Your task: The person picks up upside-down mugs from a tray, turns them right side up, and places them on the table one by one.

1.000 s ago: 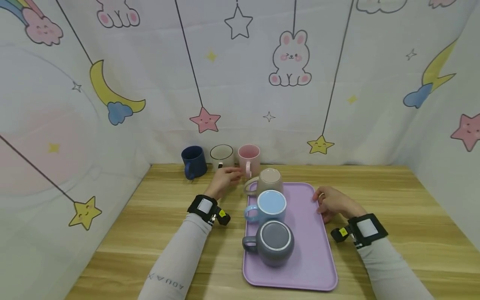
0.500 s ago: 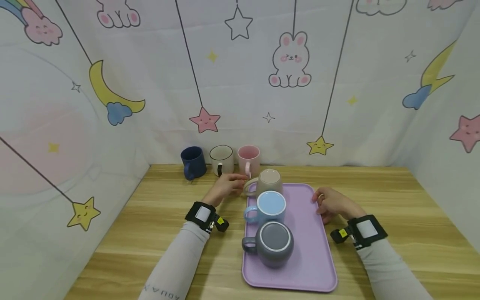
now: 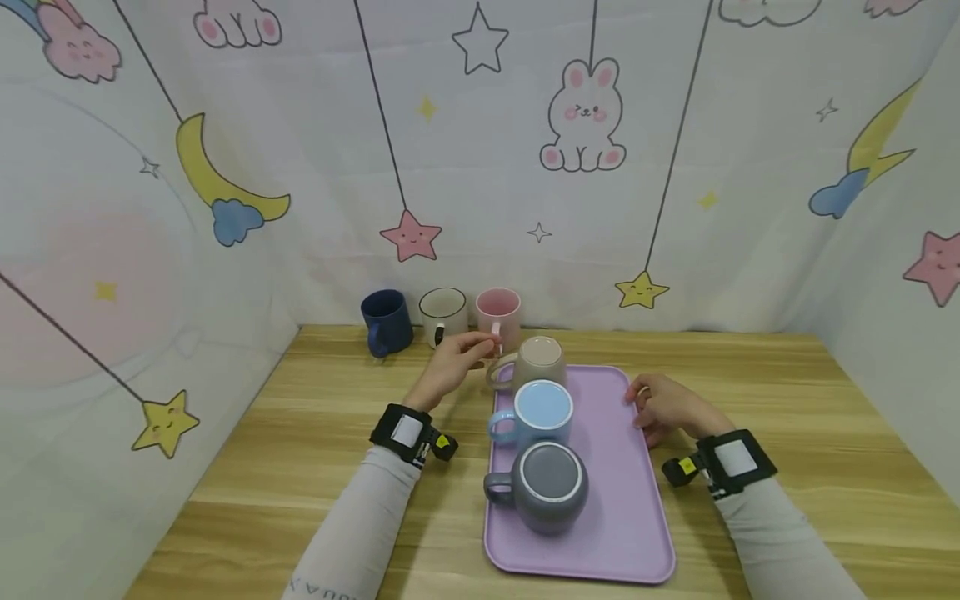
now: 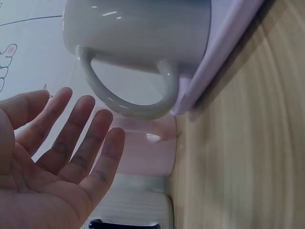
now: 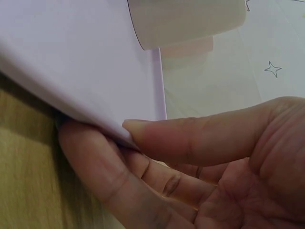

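My left hand (image 3: 448,365) reaches in beside the beige mug (image 4: 138,33), its fingers spread and loosely bent with nothing between them. From the head view its fingertips lie just in front of the pink mug's (image 3: 498,308) handle; the left wrist view shows them apart from the beige mug's handle. With thumb and fingers, my right hand (image 5: 190,162) pinches the right rim of the lilac tray (image 3: 611,500). Upside down in a row along the tray's left side are the beige mug, a light blue mug (image 3: 543,407) and a dark grey mug (image 3: 551,492), handles pointing left.
Behind the tray, against the printed cloth backdrop (image 3: 540,192), a navy mug (image 3: 387,321) and a white mug with a dark rim (image 3: 444,308) stand upright left of the pink one. Wooden tabletop (image 3: 322,417) surrounds the tray.
My left hand first drew back slightly, then moved forward and a little right toward the pink mug's handle. The right hand stays at the tray's rim; the mugs keep their places.
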`<state>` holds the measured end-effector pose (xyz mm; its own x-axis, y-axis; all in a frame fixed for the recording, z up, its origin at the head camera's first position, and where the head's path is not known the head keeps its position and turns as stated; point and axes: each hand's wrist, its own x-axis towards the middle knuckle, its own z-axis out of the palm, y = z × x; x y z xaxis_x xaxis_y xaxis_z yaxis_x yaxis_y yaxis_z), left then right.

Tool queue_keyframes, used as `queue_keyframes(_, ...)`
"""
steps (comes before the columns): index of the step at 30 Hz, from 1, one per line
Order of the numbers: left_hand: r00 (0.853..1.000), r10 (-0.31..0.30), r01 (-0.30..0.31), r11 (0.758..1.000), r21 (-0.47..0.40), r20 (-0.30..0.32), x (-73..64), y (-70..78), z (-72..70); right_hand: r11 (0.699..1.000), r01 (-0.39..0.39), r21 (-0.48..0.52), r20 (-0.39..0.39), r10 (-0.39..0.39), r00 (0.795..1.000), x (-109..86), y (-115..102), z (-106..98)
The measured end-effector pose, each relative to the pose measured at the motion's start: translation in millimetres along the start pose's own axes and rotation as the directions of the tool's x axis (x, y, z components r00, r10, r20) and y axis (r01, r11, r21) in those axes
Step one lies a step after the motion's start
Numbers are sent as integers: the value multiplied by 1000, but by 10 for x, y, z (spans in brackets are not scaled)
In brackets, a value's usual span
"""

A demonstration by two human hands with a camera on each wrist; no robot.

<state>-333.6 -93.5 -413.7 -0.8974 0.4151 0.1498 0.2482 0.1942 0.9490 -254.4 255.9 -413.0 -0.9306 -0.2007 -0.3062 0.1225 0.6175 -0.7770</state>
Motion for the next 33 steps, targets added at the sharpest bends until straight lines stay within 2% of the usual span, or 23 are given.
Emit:
queue_keyframes(4,999,45,-45,999,31,-1,5,44,22,1000,-8,0,5,8,1000,0,8,-13)
queue_keyframes(9,999,43,-44,998,38,4,2,38,53,1000,-3,1,6,3,1000,10,10,-18)
queue_keyframes(12,999,46,-47,998,51,11,-41,119,69,1000,-4,6,7,4,1000,15,10,-17)
queue_keyframes(15,998,64,-66,990,121,19,-37,129,71,1000,-8,14,8,7,1000,15,13,-14)
queue_keyframes(18,994,99,-105,969,222,36,0,86,66,1000,-6,15,7,6,1000,15,22,-14)
queue_keyframes(23,990,114,-136,911,390,79,3,190,82,1000,-4,18,12,4,1000,26,27,-8)
queue_keyframes(26,992,97,-126,852,509,83,7,218,137,1000,-5,25,19,5,1000,34,40,-3)
queue_keyframes(29,992,104,-122,781,613,65,7,219,204,1000,-1,24,32,0,999,42,54,-6)
queue_keyframes(31,989,138,-133,736,664,45,11,213,243,1000,1,21,35,-1,999,45,55,-17)
queue_keyframes(33,983,182,-152,706,692,29,20,206,271,1000,7,14,33,-7,999,47,54,-34)
